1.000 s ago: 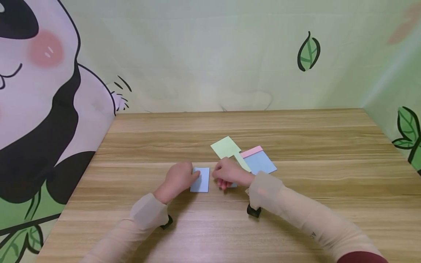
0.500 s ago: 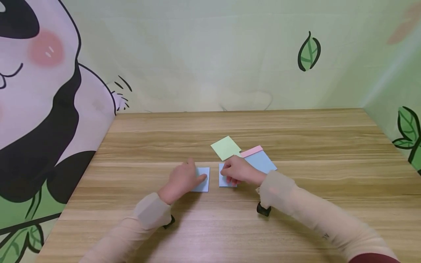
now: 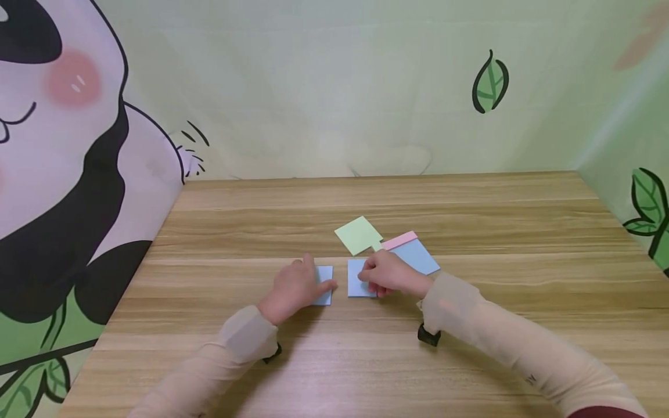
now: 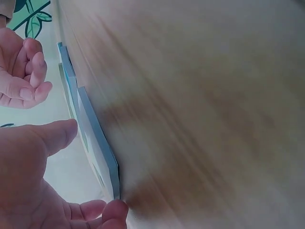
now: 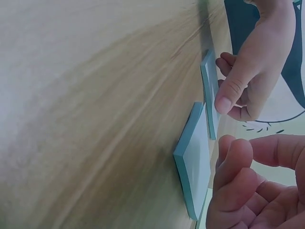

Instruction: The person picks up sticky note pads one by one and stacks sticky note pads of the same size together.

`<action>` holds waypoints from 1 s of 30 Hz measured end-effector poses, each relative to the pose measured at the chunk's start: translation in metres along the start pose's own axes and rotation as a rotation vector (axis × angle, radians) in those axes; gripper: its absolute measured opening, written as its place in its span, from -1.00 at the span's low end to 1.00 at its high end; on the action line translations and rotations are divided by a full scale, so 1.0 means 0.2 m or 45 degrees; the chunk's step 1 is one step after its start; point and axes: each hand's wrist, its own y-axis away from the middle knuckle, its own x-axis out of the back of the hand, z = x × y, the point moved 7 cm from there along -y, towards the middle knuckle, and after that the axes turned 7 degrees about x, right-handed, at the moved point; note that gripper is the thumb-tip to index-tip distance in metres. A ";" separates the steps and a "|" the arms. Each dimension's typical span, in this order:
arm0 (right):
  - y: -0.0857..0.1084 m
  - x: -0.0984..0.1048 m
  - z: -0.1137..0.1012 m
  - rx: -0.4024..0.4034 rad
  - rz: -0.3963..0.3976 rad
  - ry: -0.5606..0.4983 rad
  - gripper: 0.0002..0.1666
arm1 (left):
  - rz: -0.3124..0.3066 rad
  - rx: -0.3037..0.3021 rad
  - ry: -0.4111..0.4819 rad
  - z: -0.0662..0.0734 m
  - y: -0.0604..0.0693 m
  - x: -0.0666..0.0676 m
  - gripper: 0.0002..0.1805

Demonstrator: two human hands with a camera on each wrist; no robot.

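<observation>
Two light blue sticky note pads lie flat, side by side with a gap. My left hand [image 3: 295, 287] is over the left blue pad [image 3: 325, 273], thumb stretched across towards its right edge. In the left wrist view, fingertips touch a corner of this pad [image 4: 97, 143], while the thumb is apart from it. My right hand [image 3: 394, 273] hovers at the right blue pad [image 3: 358, 288], fingers loosely curled. In the right wrist view, its fingers [image 5: 238, 155] are beside that pad [image 5: 194, 164], with nothing visible between them.
Behind the hands lie a green square note [image 3: 358, 235] with a green strip [image 3: 377, 245], mostly hidden by the right hand, and a larger blue note [image 3: 416, 256] with a pink strip [image 3: 400, 241] along its edge. The wooden table [image 3: 251, 220] meets a printed backdrop.
My right hand has moved right, uncovering most of the right blue pad and covering most of the green strip. My left hand has shifted slightly right over the left pad.
</observation>
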 end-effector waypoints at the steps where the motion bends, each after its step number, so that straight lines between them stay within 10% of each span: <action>1: 0.00 0.00 0.00 -0.002 -0.003 0.001 -0.79 | 0.001 -0.002 -0.006 0.00 0.00 0.00 -0.32; 30: 0.07 0.02 0.07 -0.047 -0.014 0.012 -0.78 | -0.158 0.100 -0.145 0.04 -0.03 -0.01 -0.33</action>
